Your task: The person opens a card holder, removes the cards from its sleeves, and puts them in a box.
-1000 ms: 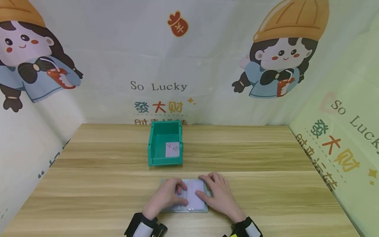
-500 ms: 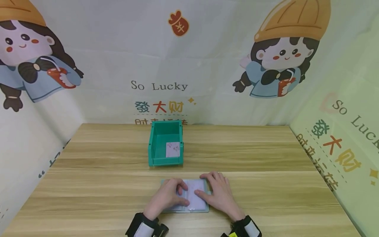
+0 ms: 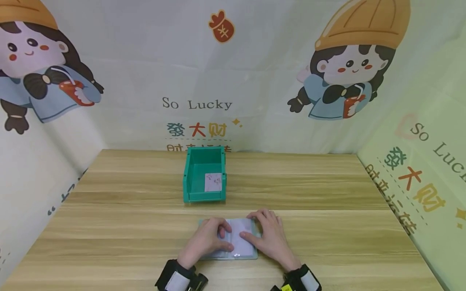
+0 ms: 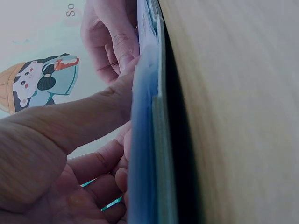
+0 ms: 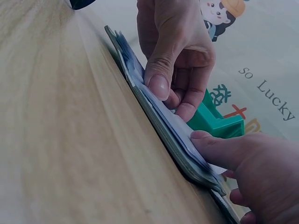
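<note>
A small card album (image 3: 242, 247) lies open on the table, its pale pages showing clear, shiny plastic pockets and a light green cover edge. My left hand (image 3: 205, 240) is over the left page, thumb and bent fingers touching down near the middle fold. I cannot tell whether they pinch a pocket. My right hand (image 3: 271, 240) holds the album's right side, thumb on the right page and index finger at the far corner. In the right wrist view the left thumb (image 5: 159, 86) presses on the pages (image 5: 173, 123), and the right thumb (image 5: 210, 144) rests lower along them.
Behind the album stands a green open-fronted bin (image 3: 204, 197) with a pale printed card (image 3: 212, 182) inside. The wooden table (image 3: 309, 186) meets a printed cloth backdrop (image 3: 262, 101) at the back and sides.
Both hands stay almost still on the album, the right thumb shifting only slightly. The whole head view has drifted a little.
</note>
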A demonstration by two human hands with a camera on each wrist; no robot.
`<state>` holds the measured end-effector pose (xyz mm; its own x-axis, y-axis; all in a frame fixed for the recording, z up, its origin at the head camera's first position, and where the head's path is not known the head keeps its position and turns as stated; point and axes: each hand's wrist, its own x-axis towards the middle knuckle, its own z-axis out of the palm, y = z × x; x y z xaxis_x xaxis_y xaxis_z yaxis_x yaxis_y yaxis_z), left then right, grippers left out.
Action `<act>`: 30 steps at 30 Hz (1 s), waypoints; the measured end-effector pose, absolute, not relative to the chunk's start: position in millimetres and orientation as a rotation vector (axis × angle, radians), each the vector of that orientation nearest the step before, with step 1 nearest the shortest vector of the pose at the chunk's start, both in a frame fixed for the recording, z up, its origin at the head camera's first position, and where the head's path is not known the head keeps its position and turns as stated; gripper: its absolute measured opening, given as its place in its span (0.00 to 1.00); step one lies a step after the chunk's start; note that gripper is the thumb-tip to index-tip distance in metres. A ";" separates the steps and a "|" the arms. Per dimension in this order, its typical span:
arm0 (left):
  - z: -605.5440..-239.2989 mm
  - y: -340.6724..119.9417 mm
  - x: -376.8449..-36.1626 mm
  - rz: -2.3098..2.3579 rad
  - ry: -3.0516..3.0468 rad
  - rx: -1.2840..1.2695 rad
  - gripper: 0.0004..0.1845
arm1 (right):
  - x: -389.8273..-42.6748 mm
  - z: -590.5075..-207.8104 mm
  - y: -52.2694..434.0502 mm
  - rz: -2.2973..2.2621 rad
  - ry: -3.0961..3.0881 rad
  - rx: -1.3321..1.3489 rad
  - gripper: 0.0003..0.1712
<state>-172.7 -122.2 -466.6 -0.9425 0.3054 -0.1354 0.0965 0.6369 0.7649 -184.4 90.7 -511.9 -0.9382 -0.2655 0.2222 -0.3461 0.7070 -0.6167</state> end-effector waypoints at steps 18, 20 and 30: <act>-469.5 -122.3 -177.4 1.251 2.636 0.361 0.10 | -182.9 -520.7 99.9 1.097 -2.291 0.911 0.09; -469.0 -121.5 -178.0 1.283 2.627 0.351 0.15 | -182.1 -521.1 101.3 1.120 -2.290 0.967 0.13; -465.5 -113.3 -173.0 1.336 2.631 0.284 0.24 | -178.9 -518.7 100.8 1.053 -2.373 1.077 0.23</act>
